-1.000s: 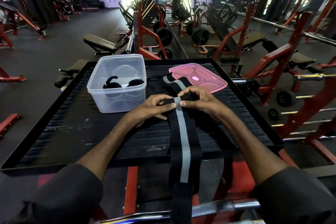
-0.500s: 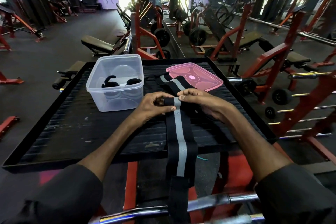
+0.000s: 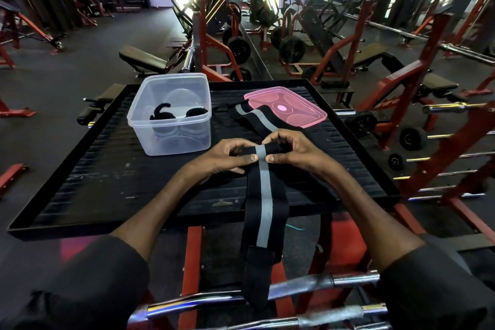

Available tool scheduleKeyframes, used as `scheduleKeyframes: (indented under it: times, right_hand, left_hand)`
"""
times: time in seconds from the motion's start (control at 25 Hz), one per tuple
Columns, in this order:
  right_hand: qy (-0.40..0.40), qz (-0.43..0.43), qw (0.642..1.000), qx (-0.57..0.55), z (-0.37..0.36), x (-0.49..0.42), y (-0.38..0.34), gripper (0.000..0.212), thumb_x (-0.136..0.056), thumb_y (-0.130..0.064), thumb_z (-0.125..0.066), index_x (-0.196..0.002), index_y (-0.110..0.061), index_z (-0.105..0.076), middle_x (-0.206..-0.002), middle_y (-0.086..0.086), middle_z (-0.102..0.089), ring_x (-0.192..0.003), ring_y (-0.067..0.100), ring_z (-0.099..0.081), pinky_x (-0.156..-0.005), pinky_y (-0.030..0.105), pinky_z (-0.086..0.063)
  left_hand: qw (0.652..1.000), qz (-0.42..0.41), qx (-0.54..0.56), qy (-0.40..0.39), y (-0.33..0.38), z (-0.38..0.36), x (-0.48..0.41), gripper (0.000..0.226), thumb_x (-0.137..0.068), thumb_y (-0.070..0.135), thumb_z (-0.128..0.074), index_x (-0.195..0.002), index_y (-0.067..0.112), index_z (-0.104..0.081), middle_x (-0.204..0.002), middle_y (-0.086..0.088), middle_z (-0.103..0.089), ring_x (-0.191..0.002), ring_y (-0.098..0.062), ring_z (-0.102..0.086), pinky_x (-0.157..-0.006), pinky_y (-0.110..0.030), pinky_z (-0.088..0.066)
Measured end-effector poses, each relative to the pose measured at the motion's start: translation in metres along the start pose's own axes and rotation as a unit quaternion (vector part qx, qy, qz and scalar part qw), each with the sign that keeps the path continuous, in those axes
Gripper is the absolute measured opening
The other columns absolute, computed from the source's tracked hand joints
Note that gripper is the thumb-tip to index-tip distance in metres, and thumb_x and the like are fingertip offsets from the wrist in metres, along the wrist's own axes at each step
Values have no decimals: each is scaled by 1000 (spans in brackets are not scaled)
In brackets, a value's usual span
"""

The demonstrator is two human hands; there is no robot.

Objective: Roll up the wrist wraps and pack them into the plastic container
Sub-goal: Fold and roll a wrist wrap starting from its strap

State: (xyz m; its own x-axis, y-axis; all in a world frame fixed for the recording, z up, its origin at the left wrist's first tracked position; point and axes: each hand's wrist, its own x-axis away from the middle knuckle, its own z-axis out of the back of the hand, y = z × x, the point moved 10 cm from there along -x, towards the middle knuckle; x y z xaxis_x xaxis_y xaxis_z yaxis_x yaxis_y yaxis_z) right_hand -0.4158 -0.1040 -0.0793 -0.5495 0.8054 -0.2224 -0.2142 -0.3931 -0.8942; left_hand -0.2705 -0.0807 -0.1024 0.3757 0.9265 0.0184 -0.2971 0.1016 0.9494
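- Both hands work a black wrap [image 3: 264, 211] with a grey stripe at the middle of a black ribbed platform [image 3: 112, 177] in a gym.
- The left hand [image 3: 227, 159] pinches the wrap's rolled far end [image 3: 261, 152] from the left, thumb on the near face and fingers curled over the top.
- The right hand [image 3: 293, 150] grips the same roll from the right, its thumb just beside the stripe.
- The unrolled length runs toward the camera, drops over the platform's near edge and hangs in front of a chrome bar [image 3: 203, 303].
- A 2nd wrap [image 3: 253, 114] lies flat beyond the hands, its far end touching a pink lid [image 3: 308, 112] at far right.
- A clear container [image 3: 176, 142] stands open at far left of the platform, near the left hand but apart from it.
- Black rolls [image 3: 197, 112] sit inside on its floor; their number is hard to tell.
- Red-framed machines and benches [image 3: 144, 59] fill the floor behind.
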Motion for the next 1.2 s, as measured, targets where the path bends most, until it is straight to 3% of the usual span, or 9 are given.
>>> scheduleKeyframes:
  times: [0.16, 0.28, 0.4, 0.6, 0.76, 0.84, 0.92, 1.04, 1.2]
  right_hand:
    - [2, -6, 999, 33, -2, 2, 4, 38, -72, 3, -82, -104, -14, -69, -92, -11, -66, -83, 1, -60, -75, 22, -49]
    - [-11, -111, 987, -118, -4, 9, 11, 36, -81, 3, -78, -112, -14, -70, -100, -6, -72, -85, 3, -67, -67, 18, -50]
    - [16, -168, 976, -134, 0, 13, 20, 30, -85, -19, -79, -114, -19, -69, -102, -2, -71, -81, 6, -63, -58, 16, -43]
    - [-50, -187, 981, -18, -13, 17, 27, 48, -89, -51, -68, -118, -14, -65, -100, 0, -68, -85, 11, -61, -72, 25, -45]
    - [7, -89, 993, -83, -5, 11, 1, 30, -93, -33, -73, -115, -15, -68, -102, 2, -69, -91, 14, -61, -72, 27, -47]
    - [7, -58, 992, -112, -6, 9, -5, 29, -92, -19, -75, -118, -7, -67, -107, 8, -70, -96, 18, -64, -82, 33, -52]
    - [9, -34, 993, -111, -5, 8, -7, 31, -89, -8, -76, -118, -3, -65, -110, 8, -70, -102, 17, -65, -94, 36, -53]
    - [22, -14, 995, -93, -3, 8, -6, 35, -85, -1, -79, -117, -2, -65, -110, 6, -70, -103, 12, -65, -94, 30, -53]
    - [27, -23, 995, -93, -3, 5, -6, 39, -80, 8, -79, -114, -6, -66, -102, 4, -67, -93, 10, -64, -82, 24, -54]
  left_hand:
    - [991, -60, -103, 61, 9, 5, 1, 35, -81, 25, -85, -114, 22, -74, -104, -6, -75, -91, -21, -73, -80, -41, -63]
    - [970, -136, -177, 98, 24, 3, 7, 38, -77, 26, -88, -111, 17, -74, -101, 5, -76, -89, -5, -70, -81, -24, -54]
    - [962, -178, -176, 106, 32, 1, 14, 36, -77, 23, -88, -110, 14, -74, -102, 3, -76, -94, -14, -72, -77, -31, -58]
    - [938, -234, -210, 148, 43, 9, 23, 37, -75, 25, -89, -107, 14, -73, -99, 4, -75, -89, -13, -71, -73, -41, -59]
    - [970, -151, -134, 138, 34, 18, 11, 40, -77, 21, -88, -112, 17, -70, -110, 4, -72, -104, -15, -68, -89, -42, -59]
    - [994, -56, -71, 63, 15, 14, 0, 41, -80, 25, -85, -117, 18, -69, -112, -1, -72, -103, -19, -68, -100, -49, -54]
    - [1000, -3, -20, -5, 1, 5, -1, 39, -85, 29, -81, -119, 15, -68, -109, -13, -69, -99, -24, -64, -98, -53, -51]
    - [999, 8, 19, -26, -2, 1, 4, 34, -94, 26, -70, -127, 18, -66, -125, -13, -69, -115, -21, -66, -104, -45, -51]
    - [999, -37, 30, 25, 6, 7, 2, 32, -87, 13, -78, -117, 13, -69, -101, 3, -75, -96, -11, -70, -90, -32, -56]
